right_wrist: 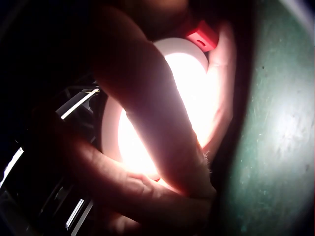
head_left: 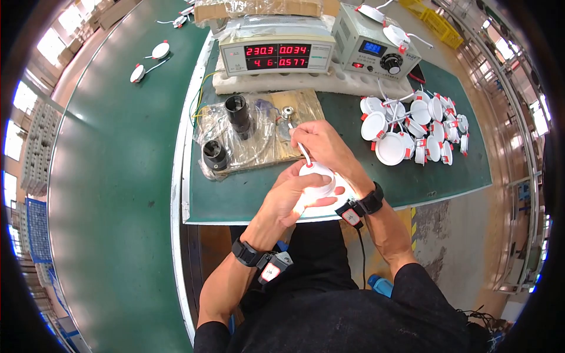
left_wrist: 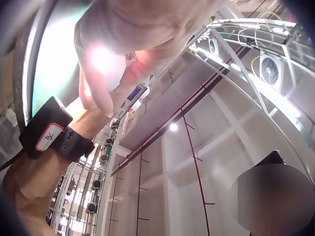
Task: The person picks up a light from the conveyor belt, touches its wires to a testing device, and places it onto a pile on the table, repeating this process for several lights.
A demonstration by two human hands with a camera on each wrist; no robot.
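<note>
A round white downlight (head_left: 316,179) glows in my left hand (head_left: 288,194), which grips it by the rim with the thumb on the back. Its bright face (right_wrist: 189,88) shows in the right wrist view, with fingers lying across it and a red clip (right_wrist: 203,37) at its edge. From the lamp's back a white cable (head_left: 304,150) runs up to my right hand (head_left: 322,144), whose fingers pinch it. The cable's far end lies by a round metal fitting (head_left: 287,112) on the wrapped board. In the left wrist view, the left hand (left_wrist: 147,29) covers most of the lamp.
Two black cylindrical sockets (head_left: 237,112) stand on the plastic-wrapped board (head_left: 271,150). Behind are a power meter (head_left: 276,53) with red digits and a grey regulator (head_left: 376,50) with a dial. Several white downlights (head_left: 391,147) are heaped at right; others lie on the green left table (head_left: 126,147).
</note>
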